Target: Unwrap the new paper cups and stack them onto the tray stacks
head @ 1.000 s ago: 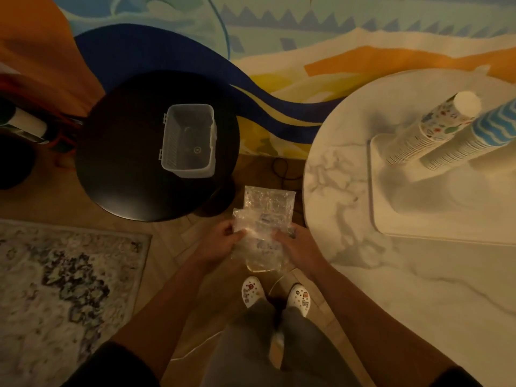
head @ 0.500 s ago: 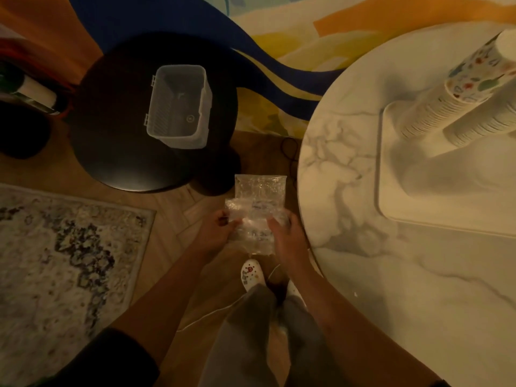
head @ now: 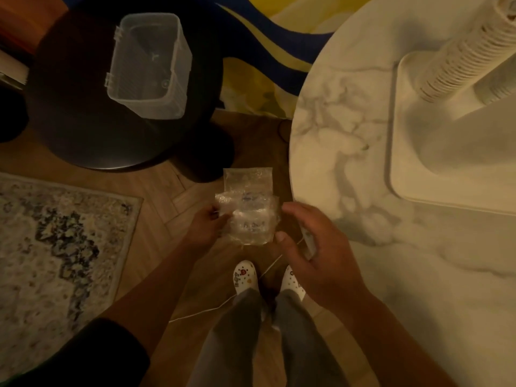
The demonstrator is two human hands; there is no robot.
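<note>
Dim room, wood floor, marble table (head: 349, 113) at right carrying tray (head: 446, 185) with cup stack (head: 458, 60). Left hand (head: 205, 229) pinches clear plastic wrap (head: 247, 208) over the floor; contents unclear, possibly empty. Right hand (head: 315, 252) beside it, fingers loosely spread, gripping nothing.

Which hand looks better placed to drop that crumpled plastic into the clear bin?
Probably the left hand: it already grips the plastic wrapper, and the clear bin stands on its side. The right hand hangs open beside it.
</note>
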